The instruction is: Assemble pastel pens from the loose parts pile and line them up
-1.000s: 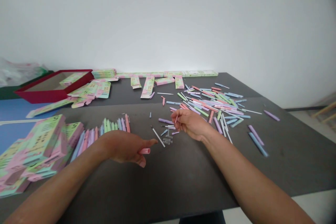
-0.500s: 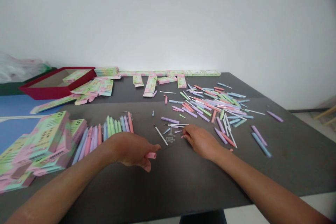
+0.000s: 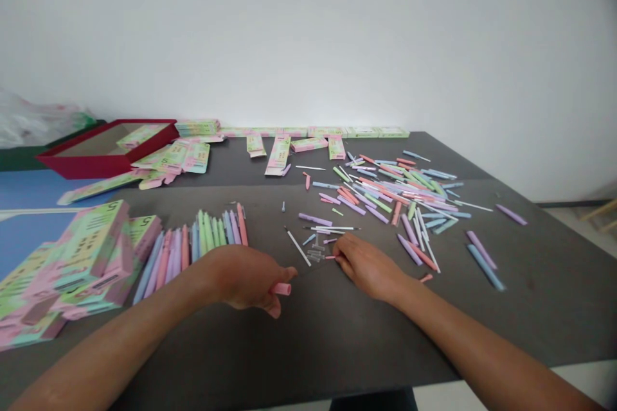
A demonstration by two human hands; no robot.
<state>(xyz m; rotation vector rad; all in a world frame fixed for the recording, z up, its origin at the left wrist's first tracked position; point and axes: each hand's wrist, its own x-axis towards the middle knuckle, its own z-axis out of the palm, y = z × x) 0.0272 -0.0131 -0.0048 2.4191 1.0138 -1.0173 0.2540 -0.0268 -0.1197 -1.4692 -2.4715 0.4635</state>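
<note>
A pink barrel [image 3: 283, 288] is held in the curled fingers of the L hand [image 3: 255, 276], open end poking out, thumb + index kept apart, so it could be let slip if that grip's loose. A small pink piece [image 3: 330, 257] is pinched at the fingertips of the R hand [image 3: 361, 260], low over the table [image 3: 308, 347], right by the clear plastic bits [image 3: 315, 255]; whether those are being touched can't rly be told at this res. Main risk imo: bits get scattered or mixed up, bc everything's tiny & packed close. The white refill [image 3: 297, 246] btwn the hands could be knocked too, and the pen row [image 3: 207, 231] could be nudged crooked by a careless L forearm.
</note>
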